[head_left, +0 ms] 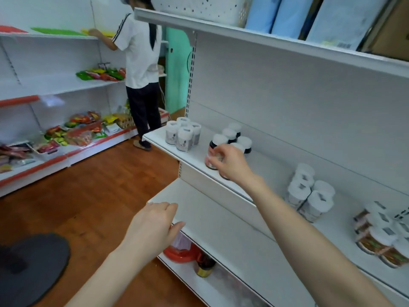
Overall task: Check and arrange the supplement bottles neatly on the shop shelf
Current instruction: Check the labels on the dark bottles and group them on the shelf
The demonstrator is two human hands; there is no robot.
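Our right hand (pixel 229 163) curls round a dark supplement bottle (pixel 213 151) at the shelf (pixel 197 154) front. We should keep it upright, label forward, beside the matching bottles (pixel 235 134) — left hand (pixel 155 224) loosely curled, empty.

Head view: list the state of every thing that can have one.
Front dark bottle: upright, capped, gripped.
Right hand: fingers curled round that bottle.
Other dark bottles: upright, capped, clustered behind.
White bottles: upright, capped, grouped.
Left hand: holds nothing, fingers loosely curled.
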